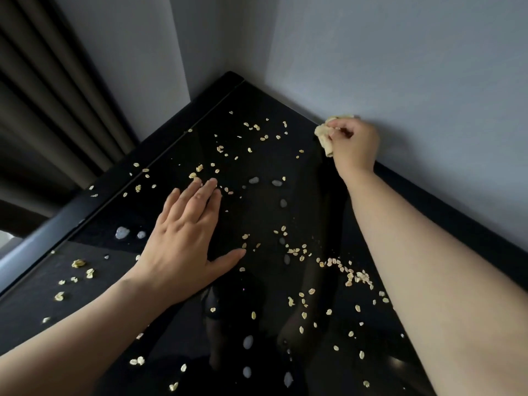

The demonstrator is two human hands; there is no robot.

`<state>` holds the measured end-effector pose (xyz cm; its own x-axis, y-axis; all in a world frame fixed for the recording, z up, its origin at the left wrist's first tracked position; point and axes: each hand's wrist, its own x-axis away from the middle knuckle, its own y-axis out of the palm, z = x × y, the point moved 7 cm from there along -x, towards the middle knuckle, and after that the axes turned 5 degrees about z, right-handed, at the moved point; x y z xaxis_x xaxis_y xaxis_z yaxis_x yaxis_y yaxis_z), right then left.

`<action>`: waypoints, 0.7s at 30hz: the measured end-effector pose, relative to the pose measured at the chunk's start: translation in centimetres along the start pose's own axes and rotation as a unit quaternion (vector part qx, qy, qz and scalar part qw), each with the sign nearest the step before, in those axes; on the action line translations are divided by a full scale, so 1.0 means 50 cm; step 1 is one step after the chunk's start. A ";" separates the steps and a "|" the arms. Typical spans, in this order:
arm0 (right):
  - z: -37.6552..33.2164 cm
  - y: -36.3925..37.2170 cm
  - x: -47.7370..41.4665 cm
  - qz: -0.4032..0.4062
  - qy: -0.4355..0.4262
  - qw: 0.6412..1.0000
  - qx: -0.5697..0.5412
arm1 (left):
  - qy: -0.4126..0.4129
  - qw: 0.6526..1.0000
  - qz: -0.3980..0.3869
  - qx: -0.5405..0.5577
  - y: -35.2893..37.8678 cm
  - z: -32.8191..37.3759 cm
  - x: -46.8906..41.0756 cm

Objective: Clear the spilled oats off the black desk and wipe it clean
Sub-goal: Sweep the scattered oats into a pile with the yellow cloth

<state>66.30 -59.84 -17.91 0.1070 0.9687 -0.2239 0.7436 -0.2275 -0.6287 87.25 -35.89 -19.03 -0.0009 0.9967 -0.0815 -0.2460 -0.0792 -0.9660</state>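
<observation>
Black glossy desk (300, 201) strewn with pale oats (354, 277) from far corner to near edge, thickest right of centre. Left hand (185, 232) laid flat on the desk, fingers straight and spread, tips among the flakes, holding nothing. Right hand (354, 144) at the far edge against the grey wall (400, 67), fingers curled round a crumpled yellowish cloth (324, 132). Dark curtain (43, 95) at left.
</observation>
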 end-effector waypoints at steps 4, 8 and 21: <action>-0.044 0.040 0.080 -0.039 -0.057 0.998 -0.009 | -0.021 0.999 -0.014 -0.019 0.000 -0.045 -0.005; -0.084 0.020 0.268 -0.178 -0.102 0.977 -0.053 | -0.019 0.999 -0.030 -0.018 0.006 -0.069 -0.003; -0.058 0.011 0.049 -0.001 0.015 0.998 -0.062 | -0.003 0.999 -0.007 0.037 -0.013 -0.097 -0.005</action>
<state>68.87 -57.31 -16.66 0.1245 0.9720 -0.1994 0.8200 -0.2139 -0.5308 92.11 -36.16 -19.56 -0.0027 0.9978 -0.0668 -0.3168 -0.0642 -0.9463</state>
